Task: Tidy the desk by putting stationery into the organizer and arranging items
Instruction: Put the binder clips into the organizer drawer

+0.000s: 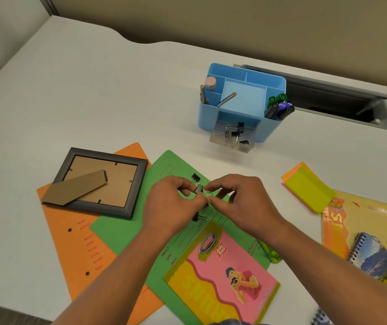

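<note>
Pinching one small binder clip together, left hand and right hand meet over the green folder near the front edge of the counter; clip judged light, stiff, springy, wire loops slippery, so grip its folded body.

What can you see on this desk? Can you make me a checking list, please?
Surface: white desk, crowded near the person.
Job's things: blue organizer holding markers; its clear drawer open with clips inside; loose clips on the green folder.
Clutter: orange folder, face-down picture frame, sticky notes, notebooks.
Hands: left hand and right hand both pinch one binder clip.
Cables: nothing seen.
Surroundings: open hatch in the desk, beige wall.
</note>
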Demonstrator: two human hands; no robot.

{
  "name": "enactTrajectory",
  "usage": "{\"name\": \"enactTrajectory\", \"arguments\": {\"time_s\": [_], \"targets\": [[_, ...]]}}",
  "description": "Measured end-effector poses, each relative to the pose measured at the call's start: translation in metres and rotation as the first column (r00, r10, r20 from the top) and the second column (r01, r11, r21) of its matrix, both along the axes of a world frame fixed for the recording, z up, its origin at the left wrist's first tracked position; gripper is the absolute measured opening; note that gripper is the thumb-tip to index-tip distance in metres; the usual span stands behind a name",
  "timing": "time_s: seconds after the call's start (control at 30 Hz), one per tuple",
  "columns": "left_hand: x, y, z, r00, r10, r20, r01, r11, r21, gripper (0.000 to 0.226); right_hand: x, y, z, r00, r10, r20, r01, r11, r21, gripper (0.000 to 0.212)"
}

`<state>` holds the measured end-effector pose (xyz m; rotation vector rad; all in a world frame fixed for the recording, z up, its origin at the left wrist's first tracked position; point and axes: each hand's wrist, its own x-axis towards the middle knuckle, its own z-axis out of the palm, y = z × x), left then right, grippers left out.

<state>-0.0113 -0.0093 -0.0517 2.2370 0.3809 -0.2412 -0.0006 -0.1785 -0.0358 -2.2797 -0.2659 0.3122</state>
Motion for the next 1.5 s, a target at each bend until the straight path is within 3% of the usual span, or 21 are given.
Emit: {"name": "enactTrajectory", "arguments": {"time_s": [0.17,0.4,0.57,0.67,0.8,0.97,1.07,1.2,1.37,1.5], "targets": [[0.003,0.000,0.002,0.999,0.046,0.025,-0.041,0.985,-0.165,0.011,0.011,0.000,0.007,0.993,0.040,0.110,-0.037,0.999,-0.022,0.007],[0.004,0.008,-0.002,0.995,0.084,0.045,-0.072,0.974,-0.216,0.014,0.073,-0.015,0.024,0.949,-0.182,0.256,0.211,0.973,-0.089,0.004],[0.002,0.011,-0.011,0.999,0.044,0.024,-0.040,0.990,-0.138,0.010,0.118,-0.023,0.018,0.940,-0.210,0.268,0.259,0.952,-0.165,0.008],[0.000,0.013,-0.018,0.997,-0.073,-0.018,0.073,0.997,-0.011,0.014,0.122,-0.025,0.015,0.932,-0.245,0.266,0.291,0.945,-0.149,0.015],[-0.003,0.016,-0.021,0.971,-0.223,-0.084,0.235,0.956,0.174,0.025,0.104,-0.028,0.013,0.922,-0.275,0.274,0.311,0.946,-0.095,0.005],[-0.008,0.016,-0.024,0.881,-0.438,-0.182,0.473,0.836,0.279,0.042,0.059,-0.030,0.006,0.931,-0.300,0.208,0.317,0.947,-0.050,0.006],[-0.010,0.016,-0.027,0.858,-0.472,-0.201,0.512,0.813,0.278,0.048,0.035,-0.031,0.000,0.933,-0.336,0.130,0.343,0.939,-0.034,0.007],[-0.011,0.014,-0.028,0.857,-0.486,-0.172,0.515,0.791,0.331,0.040,0.015,-0.035,-0.006,0.926,-0.374,0.062,0.376,0.926,-0.025,0.011],[-0.013,0.008,-0.026,0.878,-0.467,-0.105,0.472,0.805,0.359,0.032,0.002,-0.032,-0.005,0.944,-0.329,-0.013,0.328,0.944,-0.017,0.012],[-0.009,-0.001,-0.014,0.922,-0.379,0.073,0.351,0.903,0.249,0.029,0.003,-0.029,0.000,0.959,-0.224,-0.172,0.235,0.970,0.052,0.006]]}}
